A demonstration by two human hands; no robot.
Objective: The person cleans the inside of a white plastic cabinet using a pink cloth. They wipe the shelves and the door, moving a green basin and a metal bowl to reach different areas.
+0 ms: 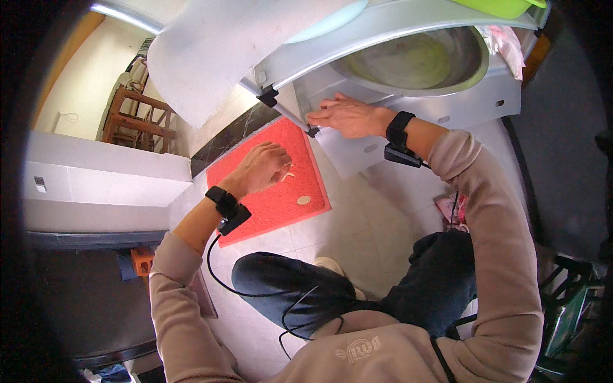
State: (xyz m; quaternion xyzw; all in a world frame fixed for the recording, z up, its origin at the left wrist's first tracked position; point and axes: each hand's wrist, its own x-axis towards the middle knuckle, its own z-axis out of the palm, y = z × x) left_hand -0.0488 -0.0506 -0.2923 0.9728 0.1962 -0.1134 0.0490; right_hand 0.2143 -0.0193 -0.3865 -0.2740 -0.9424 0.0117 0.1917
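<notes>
My left hand (265, 165) is held over the red floor mat (268, 210), its fingers curled; whether it holds anything is hard to see. My right hand (352, 116) lies at the left end of a grey metal sheet or shelf (407, 107), fingertips near a black connector (312, 131) on a metal tube. A large round metal basin (464, 72) stands just beyond this hand, with something yellow-green inside. Each wrist wears a black strap with a small cabled box. A pale sheet (210, 57) hangs above and beyond the left hand.
A lime-green plastic tub (507, 7) and a pink-and-white bag (507, 45) are at the upper right. Pink patterned material (450, 208) lies on the floor beside my right knee. A brown wooden frame (139, 117) stands at the left wall, above a dark-topped surface (91, 292).
</notes>
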